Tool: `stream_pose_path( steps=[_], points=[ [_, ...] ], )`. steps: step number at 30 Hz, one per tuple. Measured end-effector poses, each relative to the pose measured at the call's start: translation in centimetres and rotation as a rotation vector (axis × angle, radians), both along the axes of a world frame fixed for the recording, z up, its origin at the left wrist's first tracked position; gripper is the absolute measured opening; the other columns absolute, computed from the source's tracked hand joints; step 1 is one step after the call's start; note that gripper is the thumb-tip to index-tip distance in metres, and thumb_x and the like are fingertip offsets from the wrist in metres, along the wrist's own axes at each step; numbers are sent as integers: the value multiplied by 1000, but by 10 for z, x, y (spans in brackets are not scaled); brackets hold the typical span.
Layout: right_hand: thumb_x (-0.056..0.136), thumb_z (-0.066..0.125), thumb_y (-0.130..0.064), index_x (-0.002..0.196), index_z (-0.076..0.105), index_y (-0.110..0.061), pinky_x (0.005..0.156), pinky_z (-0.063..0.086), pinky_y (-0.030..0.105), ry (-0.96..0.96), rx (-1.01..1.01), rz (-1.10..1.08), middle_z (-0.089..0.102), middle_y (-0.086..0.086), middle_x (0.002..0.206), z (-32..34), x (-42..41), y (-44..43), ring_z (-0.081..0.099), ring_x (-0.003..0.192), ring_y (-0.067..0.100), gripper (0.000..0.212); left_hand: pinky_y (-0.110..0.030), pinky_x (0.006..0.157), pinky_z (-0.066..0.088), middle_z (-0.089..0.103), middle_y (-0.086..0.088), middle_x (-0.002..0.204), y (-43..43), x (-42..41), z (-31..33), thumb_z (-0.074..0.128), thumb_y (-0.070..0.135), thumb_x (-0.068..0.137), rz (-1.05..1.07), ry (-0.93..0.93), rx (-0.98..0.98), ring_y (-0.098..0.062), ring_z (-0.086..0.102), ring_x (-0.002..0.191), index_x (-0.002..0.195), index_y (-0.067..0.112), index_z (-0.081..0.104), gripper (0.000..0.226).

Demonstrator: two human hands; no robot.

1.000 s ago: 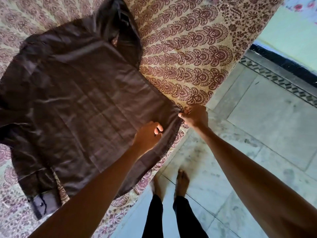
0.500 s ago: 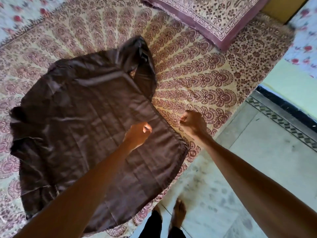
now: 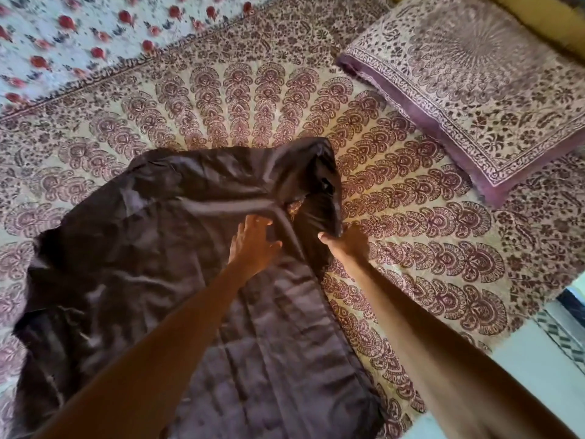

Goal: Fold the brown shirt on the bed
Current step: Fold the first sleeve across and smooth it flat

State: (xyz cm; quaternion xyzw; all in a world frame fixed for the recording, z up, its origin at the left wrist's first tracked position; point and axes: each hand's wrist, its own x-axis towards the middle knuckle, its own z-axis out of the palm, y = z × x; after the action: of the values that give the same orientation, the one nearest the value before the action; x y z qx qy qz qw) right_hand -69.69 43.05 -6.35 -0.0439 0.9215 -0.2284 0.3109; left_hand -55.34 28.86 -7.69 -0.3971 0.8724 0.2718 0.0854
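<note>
The brown shirt (image 3: 152,274) lies spread out and wrinkled on the patterned bed cover (image 3: 411,248), its hem toward me and one sleeve (image 3: 319,182) bunched at the top right. My left hand (image 3: 253,242) rests flat on the cloth near the shoulder seam, fingers apart. My right hand (image 3: 345,240) sits at the lower edge of that sleeve, thumb out and touching the fabric; the remaining fingers are hidden, so its grip is unclear.
A purple-edged patterned pillow (image 3: 474,90) lies at the upper right of the bed. A white sheet with red flowers (image 3: 79,36) covers the far left. The bed's edge and pale floor (image 3: 538,359) run along the lower right.
Both hands have left the hem and moved up the shirt to the shoulder and sleeve. My left hand has gone from a fist to flat on the cloth. The view has tilted up.
</note>
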Motion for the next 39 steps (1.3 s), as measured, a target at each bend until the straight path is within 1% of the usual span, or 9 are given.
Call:
stream_pose_path(
  steps=[4, 8, 12, 19, 24, 27, 31, 36, 39],
  points=[
    [87, 68, -17, 103, 66, -4, 65, 56, 30, 1, -147, -71, 68, 5, 89, -2, -22, -19, 69, 79, 26, 21, -51, 100, 42, 31, -5, 142, -6, -9, -15, 66, 44, 81, 21, -22, 39, -36, 40, 123, 136, 26, 43, 62],
    [97, 54, -32, 98, 64, -14, 49, 42, 17, 546, -158, -87, 62, -7, 91, 30, -90, -23, 60, 68, 10, 20, -52, 98, 42, 32, -8, 140, -5, -31, -11, 64, 43, 82, 83, -36, 23, -37, 38, 124, 135, 24, 43, 60],
    [84, 63, -22, 119, 61, -25, 91, 43, 38, 1002, -35, 307, 57, 5, 120, 62, -169, -11, 55, 104, 25, 35, -49, 100, 42, 37, -9, 136, -6, -67, 0, 68, 39, 81, 134, 77, 39, -34, 39, 124, 135, 22, 44, 61],
    [78, 73, -14, 130, 55, -26, 91, 47, 39, 476, 230, 904, 61, 7, 121, 16, -233, 20, 57, 109, 29, 57, -51, 95, 45, 36, -10, 134, 3, -155, 5, 64, 33, 83, 157, 99, -21, -34, 40, 119, 133, 17, 44, 56],
    [85, 59, -16, 120, 58, -13, 79, 55, 41, 544, 14, 174, 64, 12, 114, 3, -262, 26, 62, 102, 30, 35, -53, 94, 45, 35, -10, 135, 7, -215, -6, 63, 38, 84, 65, 88, -48, -35, 40, 118, 134, 18, 44, 57],
    [93, 50, -30, 137, 38, -6, 97, 47, 50, 389, 137, -184, 38, 24, 142, -4, -276, 30, 43, 127, 39, 53, -55, 95, 43, 35, -11, 139, 5, -239, -15, 63, 41, 83, 22, 33, -49, -37, 39, 123, 136, 23, 43, 59],
    [85, 63, -54, 147, 21, -3, 105, 40, 52, 262, 197, -270, 21, 27, 152, -18, -287, 23, 30, 137, 42, 91, -60, 97, 41, 30, -11, 144, 8, -255, -23, 65, 44, 82, -17, -71, -40, -39, 34, 127, 139, 26, 39, 65],
    [80, 72, -6, 133, 32, -8, 80, 56, 34, 149, -260, -670, 56, 21, 123, -23, -293, 7, 65, 97, 31, 67, -60, 96, 41, 31, -11, 143, 17, -260, -23, 67, 43, 81, 1, -115, -78, -41, 35, 127, 138, 24, 39, 67],
    [81, 67, -3, 113, 55, -10, 53, 52, 19, 136, -288, -568, 71, 9, 97, -17, -296, 11, 64, 67, 14, 35, -60, 98, 41, 29, -11, 145, 15, -261, -20, 67, 42, 82, -10, -113, -40, -42, 34, 128, 139, 24, 38, 67]
  ],
)
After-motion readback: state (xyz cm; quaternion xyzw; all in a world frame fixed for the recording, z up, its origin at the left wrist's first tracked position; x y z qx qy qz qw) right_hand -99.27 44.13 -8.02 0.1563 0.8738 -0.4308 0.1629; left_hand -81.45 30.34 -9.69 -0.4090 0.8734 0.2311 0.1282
